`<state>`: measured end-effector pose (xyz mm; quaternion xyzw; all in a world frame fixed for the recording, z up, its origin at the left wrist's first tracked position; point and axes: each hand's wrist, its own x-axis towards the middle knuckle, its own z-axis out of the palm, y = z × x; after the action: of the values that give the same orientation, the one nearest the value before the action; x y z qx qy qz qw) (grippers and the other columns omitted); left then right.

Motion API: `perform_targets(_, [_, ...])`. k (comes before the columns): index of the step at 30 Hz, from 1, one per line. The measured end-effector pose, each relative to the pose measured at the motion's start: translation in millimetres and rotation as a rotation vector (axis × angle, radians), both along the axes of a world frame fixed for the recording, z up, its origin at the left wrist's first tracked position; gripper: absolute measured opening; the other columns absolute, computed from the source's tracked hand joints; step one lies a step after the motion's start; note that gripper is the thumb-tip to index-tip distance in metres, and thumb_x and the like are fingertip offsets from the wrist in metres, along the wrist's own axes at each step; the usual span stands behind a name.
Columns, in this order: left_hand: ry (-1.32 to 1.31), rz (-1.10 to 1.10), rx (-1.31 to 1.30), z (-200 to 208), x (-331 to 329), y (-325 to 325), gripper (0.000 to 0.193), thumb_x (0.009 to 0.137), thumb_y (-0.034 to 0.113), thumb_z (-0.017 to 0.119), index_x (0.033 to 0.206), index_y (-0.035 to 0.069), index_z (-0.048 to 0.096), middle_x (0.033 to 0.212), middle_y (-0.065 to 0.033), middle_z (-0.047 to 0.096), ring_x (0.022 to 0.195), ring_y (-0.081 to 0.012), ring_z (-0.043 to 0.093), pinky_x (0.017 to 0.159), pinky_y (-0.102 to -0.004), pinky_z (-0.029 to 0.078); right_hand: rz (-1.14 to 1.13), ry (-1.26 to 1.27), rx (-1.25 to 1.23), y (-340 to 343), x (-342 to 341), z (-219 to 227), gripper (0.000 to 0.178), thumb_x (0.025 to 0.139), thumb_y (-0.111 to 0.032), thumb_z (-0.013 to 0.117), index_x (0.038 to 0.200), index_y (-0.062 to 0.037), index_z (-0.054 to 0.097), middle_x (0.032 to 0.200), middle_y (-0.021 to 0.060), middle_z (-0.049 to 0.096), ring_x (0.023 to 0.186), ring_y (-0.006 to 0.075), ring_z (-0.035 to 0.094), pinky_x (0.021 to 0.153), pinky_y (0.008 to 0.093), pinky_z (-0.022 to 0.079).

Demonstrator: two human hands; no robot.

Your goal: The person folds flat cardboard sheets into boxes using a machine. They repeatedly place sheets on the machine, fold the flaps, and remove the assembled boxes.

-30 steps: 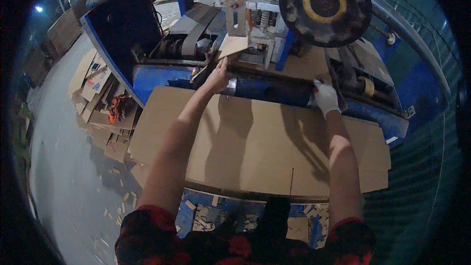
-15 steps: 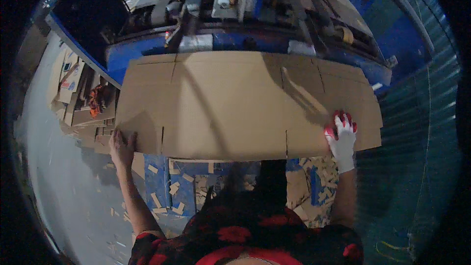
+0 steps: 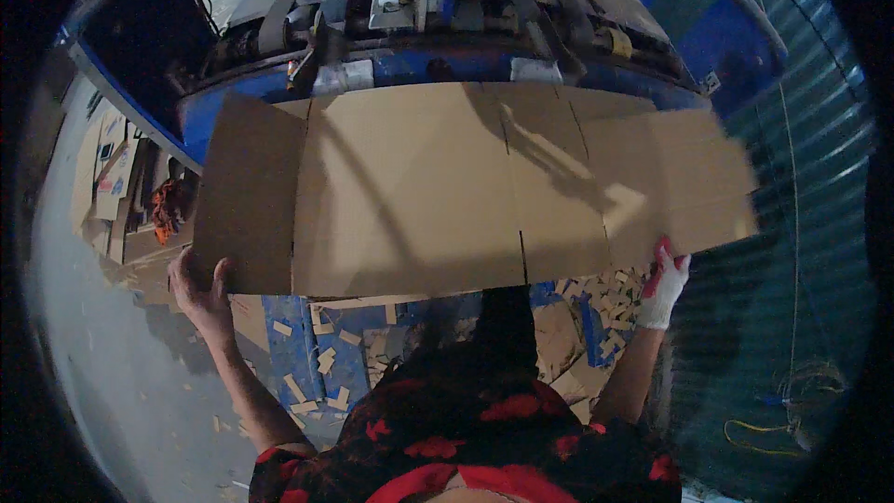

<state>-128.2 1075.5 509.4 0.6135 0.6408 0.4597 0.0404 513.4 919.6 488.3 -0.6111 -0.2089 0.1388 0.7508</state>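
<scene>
A wide, slotted cardboard sheet (image 3: 410, 196) spans the space before me, its far edge by the blue machine. Bare, my left hand (image 3: 202, 293) grips its near left corner, thumb on top and fingers at the outer edge. My right hand (image 3: 664, 284), in a white glove with red fingers, pinches the near edge toward the right. The left panel (image 3: 247, 196) is bent upward along its crease, and the right panel (image 3: 703, 177) is tilted too. Some of the fingers are hidden by the sheet.
The blue machine (image 3: 447, 70) with rollers and belts stands ahead. Stacked cardboard (image 3: 116, 182) and an orange bundle (image 3: 168, 210) lie at the left. Cardboard scraps (image 3: 326, 359) litter the floor and a blue frame below. A green corrugated wall (image 3: 810, 251) rises at the right.
The sheet's side panels have bent up from nearly flat. My right hand has gone from lying on top of the sheet to gripping its near edge; my left hand has shifted slightly left.
</scene>
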Motion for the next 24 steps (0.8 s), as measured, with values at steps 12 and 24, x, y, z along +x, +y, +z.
perform_targets(12, [0.248,-0.577,-0.067,-18.5,137.0,49.1,0.06,0.081,-0.001,0.056,0.138,0.013,0.048,0.141,-0.0181,0.045,0.131,-0.0403,0.04,0.107,-0.0447,0.037,0.689,-1.802,-0.736,108.4,-113.7,28.9,0.074,0.067,0.004,0.057,0.136,-0.0207,0.048,0.141,0.0145,0.039,0.125,0.0414,0.042,0.107,0.0553,0.029])
perform_targets(24, [0.63,-0.357,-0.029,-23.7,190.7,243.4,0.059,0.085,0.008,0.055,0.141,0.011,0.038,0.128,-0.0173,0.049,0.118,-0.0373,0.05,0.091,-0.0459,0.048,0.497,-1.824,-0.509,303.1,-65.1,13.0,0.055,0.079,-0.005,0.057,0.131,-0.0226,0.053,0.118,0.0122,0.057,0.115,0.0329,0.052,0.096,0.0502,0.042])
